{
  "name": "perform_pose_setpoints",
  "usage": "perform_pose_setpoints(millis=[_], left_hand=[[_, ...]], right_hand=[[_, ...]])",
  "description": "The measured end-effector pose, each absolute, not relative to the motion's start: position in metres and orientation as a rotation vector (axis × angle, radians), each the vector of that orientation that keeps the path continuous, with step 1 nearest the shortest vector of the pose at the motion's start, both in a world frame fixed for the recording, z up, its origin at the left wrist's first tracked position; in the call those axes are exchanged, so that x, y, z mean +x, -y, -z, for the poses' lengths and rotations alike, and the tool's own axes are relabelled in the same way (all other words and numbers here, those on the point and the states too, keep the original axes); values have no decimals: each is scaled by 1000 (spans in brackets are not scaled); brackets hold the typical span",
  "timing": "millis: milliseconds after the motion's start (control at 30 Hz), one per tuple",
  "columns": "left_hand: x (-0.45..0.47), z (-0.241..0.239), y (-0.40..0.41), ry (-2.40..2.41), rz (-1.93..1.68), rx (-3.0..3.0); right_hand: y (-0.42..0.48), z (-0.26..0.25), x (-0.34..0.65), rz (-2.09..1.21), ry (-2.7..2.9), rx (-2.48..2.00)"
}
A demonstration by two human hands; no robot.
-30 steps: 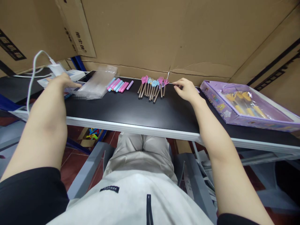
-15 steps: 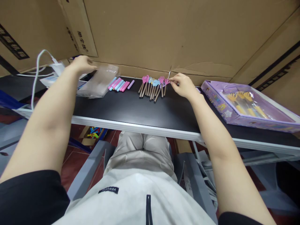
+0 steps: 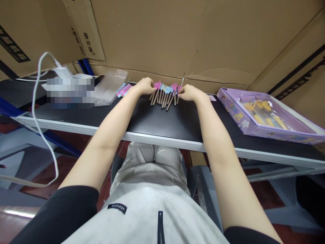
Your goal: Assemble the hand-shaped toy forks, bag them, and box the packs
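head view: the little claw sticks point(image 3: 166, 97) lie in a messy row on the black table point(image 3: 164, 123), between the two hands. the left hand point(image 3: 146, 86) curls in at the row's left end, and the right hand point(image 3: 190, 93) curls in at the other end; i cannot tell if either one pinches a stick. it should help to use soft fingers, hold the brown handles, and go slow, because the thin claws may snag.

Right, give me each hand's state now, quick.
Left hand: fingers curled at the left end of the claw-headed sticks; grip cannot be told.
Right hand: fingers bent at their right end; grip cannot be told.
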State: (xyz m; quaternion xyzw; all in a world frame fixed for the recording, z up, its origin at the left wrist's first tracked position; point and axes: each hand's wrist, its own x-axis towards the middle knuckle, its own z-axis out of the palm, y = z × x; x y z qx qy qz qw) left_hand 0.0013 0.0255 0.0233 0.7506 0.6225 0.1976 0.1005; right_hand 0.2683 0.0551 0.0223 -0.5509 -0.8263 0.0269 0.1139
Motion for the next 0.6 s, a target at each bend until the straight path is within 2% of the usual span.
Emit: perform_pose_setpoints(millis=[100,267,600], left_hand=[[13,-1,-25,-1881,-691,2261],[19,21,-27,-1889,-621,2332],[34,21,-16,-2030,-479,2244]], right_hand=[[-51,-10,269,-1,2398,-1645],[-47,1,274,45,2361,-1729],[-24,-6,259,52,2363,-1837]])
